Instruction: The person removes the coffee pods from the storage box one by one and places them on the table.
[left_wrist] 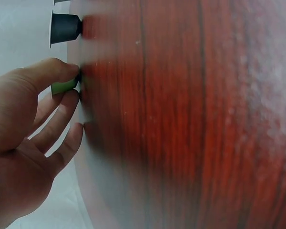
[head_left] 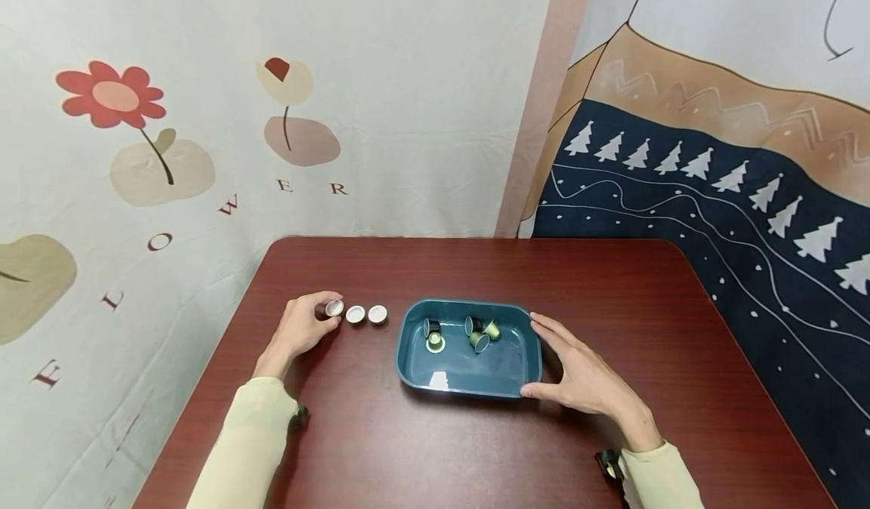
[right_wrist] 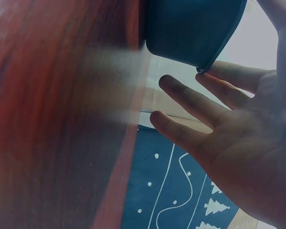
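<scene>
My left hand (head_left: 299,329) pinches a green coffee capsule (left_wrist: 63,87) between thumb and fingers at the left end of a short row. Its pale lid (head_left: 334,308) faces up in the head view. Beside it stand two more capsules, one in the middle (head_left: 356,314) and one at the right end (head_left: 377,315), lids up. My right hand (head_left: 587,377) touches the right side of a teal rectangular dish (head_left: 469,387), with thumb and fingers spread along the rim. Inside the dish, several green and black capsules lie scattered, among them a green capsule (head_left: 492,331) and a black capsule (head_left: 431,328).
The reddish-brown wooden table (head_left: 353,448) carries the dish near its middle. Behind the table hangs a pale cloth (head_left: 421,116) printed with flowers and letters. A navy cloth (head_left: 652,192) with white trees hangs along the right side.
</scene>
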`<state>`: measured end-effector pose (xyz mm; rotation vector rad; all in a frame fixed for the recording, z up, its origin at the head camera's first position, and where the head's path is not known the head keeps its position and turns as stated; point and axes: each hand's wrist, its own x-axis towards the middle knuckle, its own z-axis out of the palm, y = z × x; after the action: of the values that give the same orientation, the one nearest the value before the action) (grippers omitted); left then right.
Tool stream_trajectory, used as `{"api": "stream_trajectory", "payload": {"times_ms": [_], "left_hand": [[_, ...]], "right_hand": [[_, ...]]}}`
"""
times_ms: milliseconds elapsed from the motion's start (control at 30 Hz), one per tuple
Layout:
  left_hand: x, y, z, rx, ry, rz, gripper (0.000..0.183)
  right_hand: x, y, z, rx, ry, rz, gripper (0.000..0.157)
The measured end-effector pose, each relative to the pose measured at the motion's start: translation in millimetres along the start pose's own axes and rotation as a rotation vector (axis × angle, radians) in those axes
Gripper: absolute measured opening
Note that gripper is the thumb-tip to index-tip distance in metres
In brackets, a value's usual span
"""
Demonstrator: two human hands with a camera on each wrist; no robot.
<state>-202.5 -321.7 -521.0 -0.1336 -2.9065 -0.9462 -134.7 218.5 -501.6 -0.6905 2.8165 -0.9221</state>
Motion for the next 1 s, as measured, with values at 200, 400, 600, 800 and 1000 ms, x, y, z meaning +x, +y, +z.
{"api": "stream_trajectory", "payload": {"times_ms": [200, 400, 600, 800, 1000], "left_hand": [[-1.3, -0.4, -0.4, 0.004, -0.005, -0.02, 0.042], [-2.2, -1.6, -0.3, 0.008, -0.013, -0.025, 0.046], [-2.9, -1.4, -0.3, 0.005, -0.012, -0.028, 0.051], [-3.6, -2.0, -1.3, -0.003, -0.013, -0.017, 0.055], [-4.8, -1.7, -3.1, -0.011, -0.021, -0.009, 0.057]], "right_hand": [[-0.4, -0.2, -0.1, 0.005, -0.001, 0.001, 0.113], [-0.9, -1.0, 0.1, 0.004, -0.001, 0.004, 0.113], [-0.7, -1.5, 0.4, 0.001, 0.001, 0.002, 0.113], [-1.0, -1.5, 0.4, 0.006, -0.004, 0.007, 0.113], [-0.9, -1.7, 0.6, 0.012, -0.005, 0.01, 0.113]]}}
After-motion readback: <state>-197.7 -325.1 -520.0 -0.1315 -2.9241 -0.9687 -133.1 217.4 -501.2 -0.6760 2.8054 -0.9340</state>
